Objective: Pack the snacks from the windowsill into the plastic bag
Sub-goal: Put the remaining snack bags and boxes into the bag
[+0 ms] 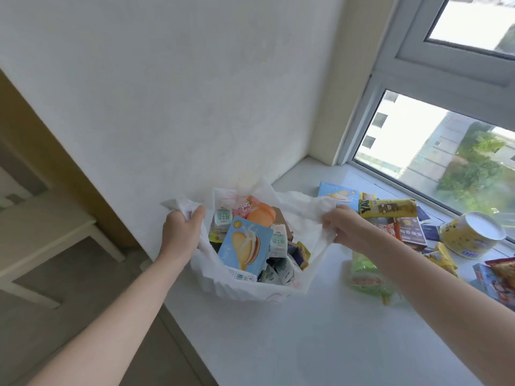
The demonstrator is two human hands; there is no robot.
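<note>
A white plastic bag (245, 288) stands on the left end of the windowsill (306, 330), its mouth held wide. My left hand (179, 228) grips the bag's left handle and my right hand (344, 227) grips its right edge. Inside lie a blue biscuit box (245, 246), two small milk cartons (223, 220), an orange pack (260, 214) and several small wrapped snacks. On the sill to the right lie another blue box (337, 195), a yellow bar pack (387, 208), a dark red box (409, 232), a yellow tub (471, 235) and a green packet (365, 274).
The window (446, 151) runs along the sill's far side. A white wall (167, 93) rises behind the bag. More snack packs (498, 277) lie at the right edge. To the left, below the sill, stand a white table (50, 232) and the floor.
</note>
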